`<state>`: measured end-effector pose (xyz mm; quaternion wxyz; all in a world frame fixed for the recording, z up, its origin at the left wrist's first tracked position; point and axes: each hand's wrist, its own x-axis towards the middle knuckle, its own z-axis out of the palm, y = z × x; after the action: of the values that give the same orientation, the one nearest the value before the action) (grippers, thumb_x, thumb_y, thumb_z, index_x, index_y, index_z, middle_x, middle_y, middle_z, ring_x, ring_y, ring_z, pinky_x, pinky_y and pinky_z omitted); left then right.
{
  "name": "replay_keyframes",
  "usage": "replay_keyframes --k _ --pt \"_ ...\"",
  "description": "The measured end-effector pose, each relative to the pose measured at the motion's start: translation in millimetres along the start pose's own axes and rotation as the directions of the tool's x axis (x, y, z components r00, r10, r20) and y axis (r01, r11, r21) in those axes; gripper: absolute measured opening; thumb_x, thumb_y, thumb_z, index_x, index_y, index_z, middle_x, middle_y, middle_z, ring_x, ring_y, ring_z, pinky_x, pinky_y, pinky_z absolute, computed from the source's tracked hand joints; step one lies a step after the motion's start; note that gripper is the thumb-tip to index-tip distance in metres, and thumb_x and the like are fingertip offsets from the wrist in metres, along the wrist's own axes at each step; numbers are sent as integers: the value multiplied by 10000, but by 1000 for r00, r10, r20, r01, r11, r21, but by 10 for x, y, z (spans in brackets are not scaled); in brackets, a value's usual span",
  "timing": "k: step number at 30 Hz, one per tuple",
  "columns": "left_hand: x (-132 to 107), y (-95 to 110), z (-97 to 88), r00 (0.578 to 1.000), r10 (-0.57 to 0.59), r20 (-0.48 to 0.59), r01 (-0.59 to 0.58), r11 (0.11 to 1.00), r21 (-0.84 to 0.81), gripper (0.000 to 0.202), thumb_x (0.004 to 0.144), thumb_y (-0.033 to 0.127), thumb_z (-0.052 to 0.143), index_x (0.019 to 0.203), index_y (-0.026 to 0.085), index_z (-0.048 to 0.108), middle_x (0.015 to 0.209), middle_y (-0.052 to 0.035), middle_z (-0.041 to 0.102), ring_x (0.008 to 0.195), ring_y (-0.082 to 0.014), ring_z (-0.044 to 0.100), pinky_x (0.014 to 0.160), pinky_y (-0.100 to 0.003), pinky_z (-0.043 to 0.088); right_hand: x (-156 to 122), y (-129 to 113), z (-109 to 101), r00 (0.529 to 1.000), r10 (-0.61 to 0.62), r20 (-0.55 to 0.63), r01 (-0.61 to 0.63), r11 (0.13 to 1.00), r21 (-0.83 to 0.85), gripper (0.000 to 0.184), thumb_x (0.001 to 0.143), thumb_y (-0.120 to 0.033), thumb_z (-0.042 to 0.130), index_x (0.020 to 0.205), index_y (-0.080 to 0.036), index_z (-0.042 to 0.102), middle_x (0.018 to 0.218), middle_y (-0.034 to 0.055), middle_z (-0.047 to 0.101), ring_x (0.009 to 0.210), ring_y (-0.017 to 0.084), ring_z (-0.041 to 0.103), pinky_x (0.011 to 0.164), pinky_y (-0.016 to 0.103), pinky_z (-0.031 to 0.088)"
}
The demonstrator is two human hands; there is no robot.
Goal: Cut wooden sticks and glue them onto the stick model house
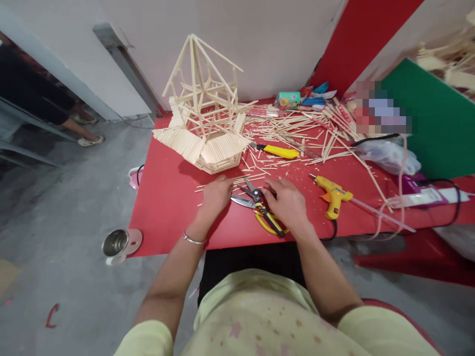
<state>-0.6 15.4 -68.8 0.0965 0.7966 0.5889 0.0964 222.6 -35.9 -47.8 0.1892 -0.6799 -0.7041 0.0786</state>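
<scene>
My left hand [218, 194] rests on the red table with its fingers pressed together beside several thin wooden sticks [252, 178]. What it grips, if anything, is hidden by the fingers. Between my hands lies a pair of shears [260, 202] with yellow and black handles, its blades apart. My right hand [287, 200] hovers by the shears' handles, thumb and forefinger apart and nothing seen between them. Just beyond my left hand stands a pavilion-like model of wooden sticks [204, 113], with a pointed open frame on a slatted base.
A yellow utility knife [280, 151] lies beyond the shears, before a heap of loose sticks [289, 126]. Rightward is a yellow glue gun [334, 195] with its cord. A metal mug [120, 244] is at the table's left corner. A green board [430, 118] leans at far right.
</scene>
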Motion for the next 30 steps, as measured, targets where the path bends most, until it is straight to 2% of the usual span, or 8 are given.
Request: replay_keyframes --k 3,7,9,11,15,20,26,30 --pt "21 23 63 1000 5 6 -5 999 46 215 960 206 483 872 185 678 939 -130 653 773 -247 597 623 -336 337 -143 155 -100 997 -22 -73 25 999 30 334 990 -386 528 1206 -219 720 1107 98 732 1033 252 648 835 341 475" --pt "10 -5 73 999 -6 -52 6 1000 6 187 919 132 480 914 157 666 1007 -167 666 793 -264 617 648 -347 387 -325 436 -318 994 43 -101 -40 999 33 313 983 -365 540 1163 -206 739 1046 90 749 997 248 662 837 344 478" --pt "-16 -45 56 989 -24 -149 10 995 -95 185 905 123 488 881 159 668 957 -152 685 836 -263 636 700 -347 430 -404 516 -397 991 71 -111 -64 996 63 309 989 -364 534 1149 -204 744 1036 83 755 996 244 671 842 342 485" --pt "-59 -70 44 975 -86 -206 13 943 -332 129 889 167 551 863 175 677 860 -98 704 826 -234 658 737 -327 471 -462 513 -419 992 60 -109 -48 993 110 303 995 -361 531 1138 -204 747 1052 77 757 1004 236 673 860 340 491" --pt "-156 5 27 948 -298 -116 104 630 -770 111 832 269 675 839 161 698 739 -50 715 656 -172 675 628 -273 505 -516 306 -315 998 -59 -26 61 995 77 332 992 -386 553 1221 -209 714 1104 94 729 1047 249 635 911 358 479" --pt "-211 195 10 939 -343 -15 62 213 -975 360 725 297 808 1029 130 710 783 -50 720 657 -174 713 533 -238 514 -547 85 -209 993 -105 55 111 987 -115 667 850 -535 727 1418 -220 577 1307 166 621 1155 339 536 943 444 435" --pt "-254 305 79 943 -321 85 93 10 -996 360 715 287 821 1020 114 741 671 -31 689 538 -115 635 470 -192 458 -541 76 -204 983 -68 172 106 970 -219 927 738 -668 767 1492 -209 483 1318 207 595 1162 382 548 940 484 415" --pt "-300 361 35 940 -329 88 56 -107 -993 325 680 289 862 931 125 736 667 -19 674 551 -102 623 470 -178 445 -499 91 -140 988 1 156 32 977 -209 906 751 -674 726 1463 -156 514 1198 217 630 1073 366 595 898 461 448"
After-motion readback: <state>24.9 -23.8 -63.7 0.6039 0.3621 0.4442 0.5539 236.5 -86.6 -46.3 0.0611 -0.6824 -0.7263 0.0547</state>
